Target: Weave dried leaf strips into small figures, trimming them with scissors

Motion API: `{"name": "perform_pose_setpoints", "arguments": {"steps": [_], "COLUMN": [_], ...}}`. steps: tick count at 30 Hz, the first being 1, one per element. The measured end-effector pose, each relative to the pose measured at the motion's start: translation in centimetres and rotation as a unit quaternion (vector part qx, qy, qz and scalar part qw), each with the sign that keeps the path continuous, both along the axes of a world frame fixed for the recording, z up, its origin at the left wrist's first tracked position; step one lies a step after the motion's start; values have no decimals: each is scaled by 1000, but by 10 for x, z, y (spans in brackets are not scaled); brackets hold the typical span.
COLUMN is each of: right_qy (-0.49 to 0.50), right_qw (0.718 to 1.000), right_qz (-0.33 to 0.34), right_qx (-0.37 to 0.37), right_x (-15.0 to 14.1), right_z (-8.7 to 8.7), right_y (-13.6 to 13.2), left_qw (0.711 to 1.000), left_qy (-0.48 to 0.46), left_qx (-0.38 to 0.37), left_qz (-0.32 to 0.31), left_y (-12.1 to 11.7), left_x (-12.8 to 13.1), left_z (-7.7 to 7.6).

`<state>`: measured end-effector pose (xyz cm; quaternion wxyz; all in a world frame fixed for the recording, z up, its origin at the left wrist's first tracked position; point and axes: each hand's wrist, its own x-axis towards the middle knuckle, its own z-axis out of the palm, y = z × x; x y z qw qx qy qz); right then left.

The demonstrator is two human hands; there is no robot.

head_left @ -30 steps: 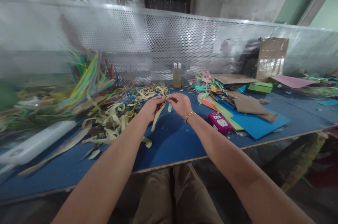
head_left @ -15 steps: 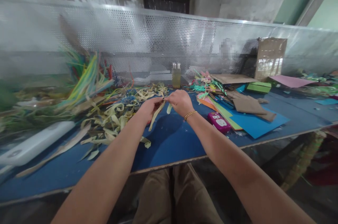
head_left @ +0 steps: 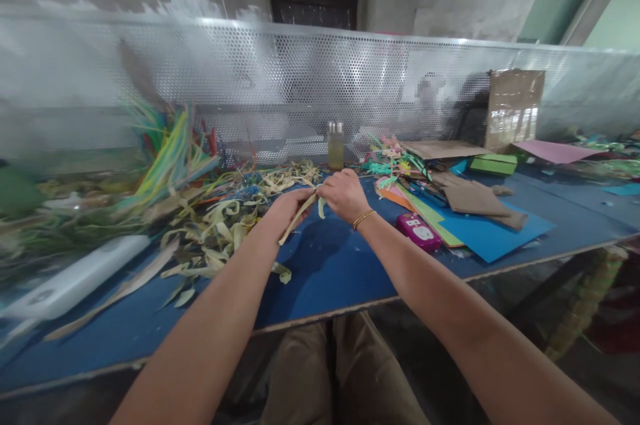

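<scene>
My left hand (head_left: pixel 296 205) and my right hand (head_left: pixel 344 194) meet above the middle of the blue table. Between their fingertips they pinch a pale, dry leaf strip (head_left: pixel 297 219), whose long end hangs down across my left fingers. A shorter greenish end (head_left: pixel 321 209) dangles below my right hand. Both hands are closed, and the fingertips partly hide the spot where the strip is gripped. To the left of my left hand lies a pile of curled pale leaf strips (head_left: pixel 220 238). A gold bracelet (head_left: pixel 364 219) circles my right wrist.
A white power strip (head_left: pixel 80 278) lies at the left, near bundles of coloured strands (head_left: pixel 170 161). A bottle with yellowish liquid (head_left: pixel 335 150) stands at the back by the perforated metal panel (head_left: pixel 340 71). On the right are a purple box (head_left: pixel 419 232), blue paper (head_left: pixel 495 238) and cardboard pieces (head_left: pixel 477 201).
Both hands stay together on the strip and barely shift. The hanging end of the strip now lies more slanted against my left hand. The whole view has shifted slightly.
</scene>
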<state>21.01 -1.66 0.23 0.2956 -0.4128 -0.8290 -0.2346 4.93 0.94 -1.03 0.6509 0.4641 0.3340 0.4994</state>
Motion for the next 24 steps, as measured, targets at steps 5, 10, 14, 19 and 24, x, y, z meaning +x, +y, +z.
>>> {"name": "perform_pose_setpoints", "arguments": {"steps": [5, 10, 14, 19, 24], "right_qy": [295, 542, 618, 641, 624], "right_qw": [948, 804, 736, 721, 729], "right_qz": [64, 104, 108, 100, 102], "right_qx": [-103, -221, -254, -242, -261], "right_x": [-9, -20, -27, -29, -31], "right_z": [-17, -33, -38, -39, -36], "right_y": [8, 22, 26, 27, 23], "left_qw": [999, 998, 995, 990, 987], "left_qy": [-46, -36, -36, 30, 50], "left_qx": [-19, 45, 75, 125, 130], "left_qz": [-5, 31, 51, 51, 84], "left_y": [3, 0, -3, -6, -6], "left_x": [4, 11, 16, 19, 16], "left_z": [-1, -5, -7, -7, -7]}}
